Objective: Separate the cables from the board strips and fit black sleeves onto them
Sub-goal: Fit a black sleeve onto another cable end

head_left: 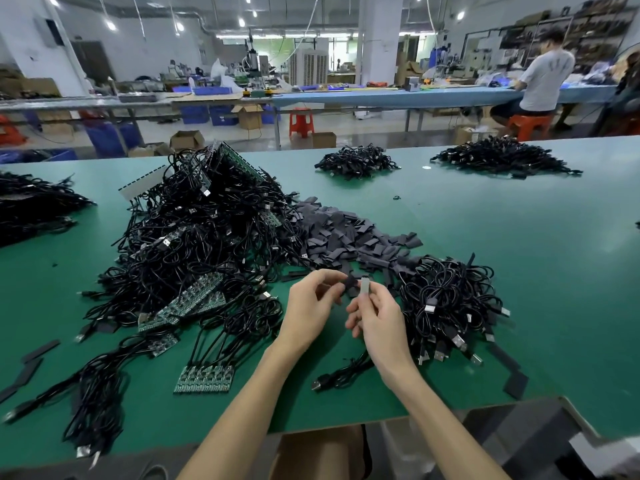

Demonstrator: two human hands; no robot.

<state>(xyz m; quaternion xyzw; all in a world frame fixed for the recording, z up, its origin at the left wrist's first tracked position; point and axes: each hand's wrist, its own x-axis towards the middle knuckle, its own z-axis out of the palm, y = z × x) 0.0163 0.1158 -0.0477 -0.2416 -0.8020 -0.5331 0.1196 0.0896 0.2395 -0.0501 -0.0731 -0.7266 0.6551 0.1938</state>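
At mid-frame my left hand (313,303) pinches a flat black sleeve (350,283) just left of — almost touching — the pale upright end (364,288) of the thin black cable (341,374) pinched in my right hand (375,317).

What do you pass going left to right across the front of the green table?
Loose black strips → board strip → left hand, pinching a sleeve → right hand, pinching a cable end → cable pile.
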